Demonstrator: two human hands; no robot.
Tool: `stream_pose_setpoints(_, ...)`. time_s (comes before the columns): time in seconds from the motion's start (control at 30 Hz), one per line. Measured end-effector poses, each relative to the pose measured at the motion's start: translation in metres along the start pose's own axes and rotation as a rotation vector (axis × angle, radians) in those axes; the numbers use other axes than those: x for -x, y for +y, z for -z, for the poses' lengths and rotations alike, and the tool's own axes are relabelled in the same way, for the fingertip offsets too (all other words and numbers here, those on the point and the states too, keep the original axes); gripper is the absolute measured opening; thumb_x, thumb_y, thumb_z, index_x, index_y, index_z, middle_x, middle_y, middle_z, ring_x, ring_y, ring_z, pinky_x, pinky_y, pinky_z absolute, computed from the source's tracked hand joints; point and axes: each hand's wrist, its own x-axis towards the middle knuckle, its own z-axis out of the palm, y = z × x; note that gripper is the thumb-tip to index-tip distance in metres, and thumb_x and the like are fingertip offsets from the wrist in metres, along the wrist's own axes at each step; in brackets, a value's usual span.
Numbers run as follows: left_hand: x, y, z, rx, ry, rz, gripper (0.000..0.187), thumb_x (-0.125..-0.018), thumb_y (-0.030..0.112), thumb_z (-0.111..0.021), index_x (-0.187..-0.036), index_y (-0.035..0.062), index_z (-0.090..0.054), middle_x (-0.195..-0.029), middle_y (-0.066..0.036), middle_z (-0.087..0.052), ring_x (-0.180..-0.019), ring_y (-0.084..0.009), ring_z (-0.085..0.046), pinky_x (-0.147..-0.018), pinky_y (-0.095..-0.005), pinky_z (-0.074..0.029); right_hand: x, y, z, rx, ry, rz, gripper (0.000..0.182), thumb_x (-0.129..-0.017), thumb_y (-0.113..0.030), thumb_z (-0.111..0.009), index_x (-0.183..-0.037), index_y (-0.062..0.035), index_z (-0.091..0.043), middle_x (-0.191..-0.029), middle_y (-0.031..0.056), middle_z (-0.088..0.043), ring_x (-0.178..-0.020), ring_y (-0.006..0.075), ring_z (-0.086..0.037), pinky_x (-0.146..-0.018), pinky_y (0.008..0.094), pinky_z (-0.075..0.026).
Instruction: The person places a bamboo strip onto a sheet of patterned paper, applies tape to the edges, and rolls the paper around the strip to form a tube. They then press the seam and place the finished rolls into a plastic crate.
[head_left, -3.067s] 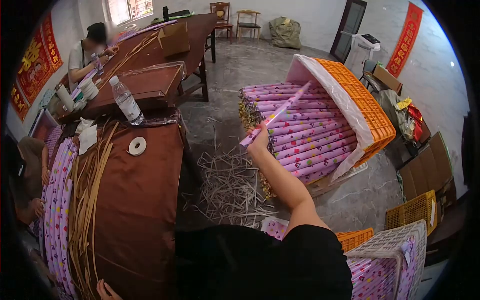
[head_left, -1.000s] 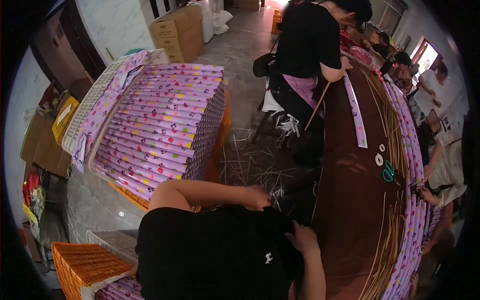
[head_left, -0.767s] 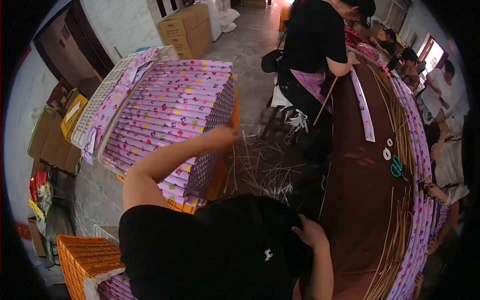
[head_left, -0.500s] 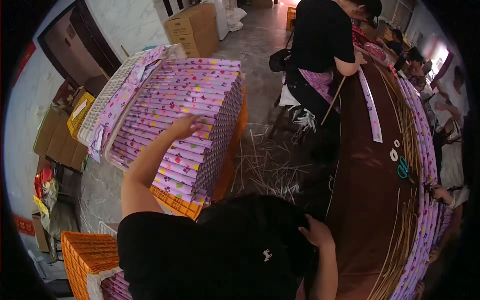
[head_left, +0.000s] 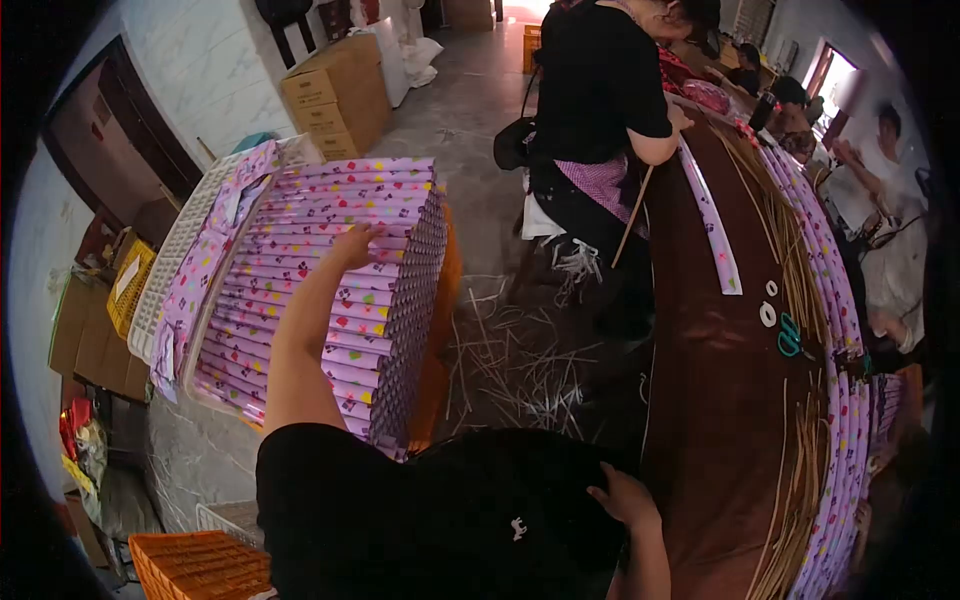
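A large stack of purple patterned tubes (head_left: 300, 290) lies in rows, their open ends facing right, over an orange crate (head_left: 437, 340). My left hand (head_left: 357, 247) rests on the top tubes towards the right side; its fingers look extended, with nothing gripped. Along the stack's left edge runs a loose purple patterned strip (head_left: 215, 250), partly on a white plastic crate (head_left: 178, 262). My right hand (head_left: 628, 497) is beside my black shirt, near the edge of the brown table (head_left: 710, 420). Its fingers are apart and hold nothing.
A co-worker (head_left: 597, 110) in black stands at the table's far left side. Teal scissors (head_left: 790, 337), white rings (head_left: 768, 313), brown sticks (head_left: 795, 490) and more purple tubes (head_left: 845, 400) lie on the table. Other people are at the right. White strips (head_left: 520, 360) litter the floor.
The view has shifted, so the stack and table appear further left. My left hand remains on the stack's top. My right hand stays by my body.
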Motion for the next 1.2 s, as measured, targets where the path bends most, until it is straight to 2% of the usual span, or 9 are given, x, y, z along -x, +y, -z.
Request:
stream_pose_setpoints(0.17,-0.045,-0.008,0.022,0.045,-0.383,-0.170,0.103,-0.062,0.035,-0.084,-0.150,0.0188,-0.033,-0.139,-0.016,-0.051,-0.130,-0.0348,-0.047,-0.108,-0.0426,-0.040,0.002,0.001,-0.002,-0.031,0.028,-0.008,0.069,-0.097,-0.044,-0.053,-0.151,-0.0087,-0.028,-0.132,0.0213,-0.055,-0.117,0.0369,-0.056,-0.096,0.0480,-0.048)
stream_pose_setpoints(0.33,-0.043,0.012,0.033,-0.270,-0.348,-0.171,0.113,-0.058,0.044,-0.085,-0.152,0.0190,-0.028,-0.138,-0.015,-0.051,-0.127,-0.0338,-0.050,-0.105,-0.0448,-0.040,-0.001,-0.004,0.000,-0.030,-0.055,-0.063,0.070,-0.097,-0.046,-0.053,-0.151,-0.0091,-0.028,-0.121,0.0205,-0.060,-0.106,0.0362,-0.061,-0.087,0.0484,-0.052)
stream_pose_setpoints(0.4,-0.040,0.017,0.034,-0.276,-0.298,-0.147,0.114,-0.058,0.044,-0.084,-0.152,0.0187,-0.026,-0.137,-0.016,-0.052,-0.123,-0.0346,-0.053,-0.103,-0.0465,-0.042,-0.009,0.011,-0.017,0.033,0.061,0.030,0.071,-0.096,-0.049,-0.053,-0.151,-0.0097,-0.029,-0.115,0.0200,-0.062,-0.101,0.0353,-0.062,-0.082,0.0484,-0.054)
stream_pose_setpoints(0.6,-0.043,0.012,0.024,-0.181,-0.273,-0.133,0.116,-0.057,0.043,-0.084,-0.152,0.0122,-0.025,-0.133,-0.020,-0.054,-0.121,-0.0363,-0.054,-0.100,-0.0483,-0.044,-0.010,0.010,-0.016,-0.007,0.012,0.032,0.070,-0.096,-0.049,-0.052,-0.150,-0.0096,-0.030,-0.123,0.0198,-0.059,-0.109,0.0359,-0.059,-0.089,0.0483,-0.051)
stream_pose_setpoints(0.8,-0.028,0.064,0.058,-0.063,-0.271,0.000,0.084,-0.066,0.038,-0.078,-0.137,0.0101,-0.043,-0.116,-0.020,-0.065,-0.111,-0.0353,-0.061,-0.104,-0.0496,-0.038,-0.002,0.000,-0.005,-0.025,-0.018,0.024,0.071,-0.097,-0.048,-0.052,-0.150,-0.0088,-0.029,-0.134,0.0198,-0.054,-0.120,0.0368,-0.054,-0.097,0.0467,-0.048)
stream_pose_setpoints(0.97,-0.044,0.073,0.033,-0.141,0.008,-0.324,0.063,-0.071,0.035,-0.075,-0.124,0.0114,-0.050,-0.104,-0.017,-0.068,-0.104,-0.0339,-0.063,-0.110,-0.0565,-0.027,-0.002,-0.001,-0.007,-0.030,0.049,0.016,0.067,-0.094,-0.045,-0.057,-0.145,-0.0064,-0.036,-0.125,0.0205,-0.059,-0.113,0.0357,-0.058,-0.093,0.0444,-0.049)
stream_pose_setpoints(1.0,-0.046,0.082,0.031,-0.124,0.071,-0.361,0.067,-0.067,0.031,-0.076,-0.126,0.0117,-0.050,-0.096,-0.017,-0.068,-0.095,-0.0354,-0.066,-0.100,-0.0542,-0.041,0.000,-0.004,-0.005,-0.036,0.087,0.001,0.064,-0.092,-0.042,-0.062,-0.140,-0.0043,-0.044,-0.116,0.0207,-0.064,-0.106,0.0347,-0.062,-0.089,0.0419,-0.050)
stream_pose_setpoints(1.1,-0.050,0.122,0.050,-0.098,0.054,-0.416,0.064,-0.069,0.029,-0.073,-0.126,0.0114,-0.049,-0.088,-0.018,-0.068,-0.079,-0.0369,-0.068,-0.064,-0.0481,-0.053,0.000,-0.002,-0.004,-0.068,0.108,0.066,0.061,-0.092,-0.038,-0.063,-0.139,-0.0043,-0.045,-0.112,0.0209,-0.065,-0.104,0.0338,-0.063,-0.088,0.0408,-0.051)
stream_pose_setpoints(1.2,-0.053,0.178,0.061,-0.053,0.077,-0.467,0.060,-0.070,0.030,-0.072,-0.122,0.0111,-0.050,-0.079,-0.016,-0.069,-0.073,-0.0385,-0.067,-0.064,-0.0503,-0.053,0.008,-0.011,0.012,-0.287,0.131,0.117,0.057,-0.097,-0.038,-0.058,-0.144,-0.0096,-0.042,-0.127,0.0188,-0.059,-0.115,0.0341,-0.059,-0.096,0.0446,-0.049)
